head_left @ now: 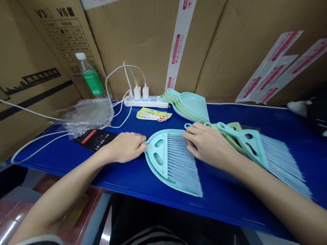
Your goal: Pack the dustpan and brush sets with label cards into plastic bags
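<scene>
In front of me a light-blue dustpan (153,170) lies with a matching hand brush (163,156) nested in it, bristles pointing right. My left hand (129,146) is closed around their handle ends, hiding most of them. At the dustpan's far right corner is my right hand (204,141), fingers curled at the rim beside the bristles; its exact grip is partly hidden. Behind and beside the right forearm lies a pile of hand brushes, light blue (251,144) and green (235,126). Farther back, several dustpans (191,103) are stacked, light blue and green.
A white power strip (153,102) with chargers and cables stands at the back. Before it lie green-and-white packets (153,114). At left are a phone (95,139), clear plastic bags (89,110) and a bottle (92,78). Cardboard (143,41) walls the blue table (122,173).
</scene>
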The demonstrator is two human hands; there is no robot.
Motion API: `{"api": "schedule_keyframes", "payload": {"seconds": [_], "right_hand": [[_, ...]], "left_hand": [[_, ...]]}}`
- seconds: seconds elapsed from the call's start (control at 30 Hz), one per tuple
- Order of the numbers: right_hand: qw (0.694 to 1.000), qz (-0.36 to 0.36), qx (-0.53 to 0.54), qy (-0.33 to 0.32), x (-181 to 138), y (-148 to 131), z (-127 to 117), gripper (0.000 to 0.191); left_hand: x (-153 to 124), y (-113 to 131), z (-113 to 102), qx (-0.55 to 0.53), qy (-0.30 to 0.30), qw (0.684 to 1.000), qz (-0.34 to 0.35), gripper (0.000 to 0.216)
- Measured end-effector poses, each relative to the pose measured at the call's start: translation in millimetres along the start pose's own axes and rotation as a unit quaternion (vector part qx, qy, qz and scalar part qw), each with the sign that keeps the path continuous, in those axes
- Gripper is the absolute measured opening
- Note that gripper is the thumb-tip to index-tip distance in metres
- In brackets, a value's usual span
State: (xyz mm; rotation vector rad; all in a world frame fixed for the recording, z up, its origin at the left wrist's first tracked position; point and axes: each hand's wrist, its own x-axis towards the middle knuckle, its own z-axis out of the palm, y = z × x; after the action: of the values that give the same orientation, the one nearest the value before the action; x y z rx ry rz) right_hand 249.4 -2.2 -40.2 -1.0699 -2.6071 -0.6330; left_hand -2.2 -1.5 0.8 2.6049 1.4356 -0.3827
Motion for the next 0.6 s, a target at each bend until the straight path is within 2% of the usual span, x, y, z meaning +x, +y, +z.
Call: {"api": "schedule_keyframes", "payload": {"seconds": [0.13,0.27,0.6], "right_hand": [[1.0,0.008,-0.006,-0.017,-2,3,-2,0.016],[1.0,0.026,0.003,-0.007,-2,5,-4,0.023],[0.983,0.033,0.178,0.034,3,-2,7,0.028]], "left_hand": [[0,0,0,0.005,0.0,1.0,-0.002,0.024],[1,-1,0,0.008,-0.008,1.0,-0.008,0.023],[0,0,1,0.006,-0.004,1.0,-0.006,0.023]]}}
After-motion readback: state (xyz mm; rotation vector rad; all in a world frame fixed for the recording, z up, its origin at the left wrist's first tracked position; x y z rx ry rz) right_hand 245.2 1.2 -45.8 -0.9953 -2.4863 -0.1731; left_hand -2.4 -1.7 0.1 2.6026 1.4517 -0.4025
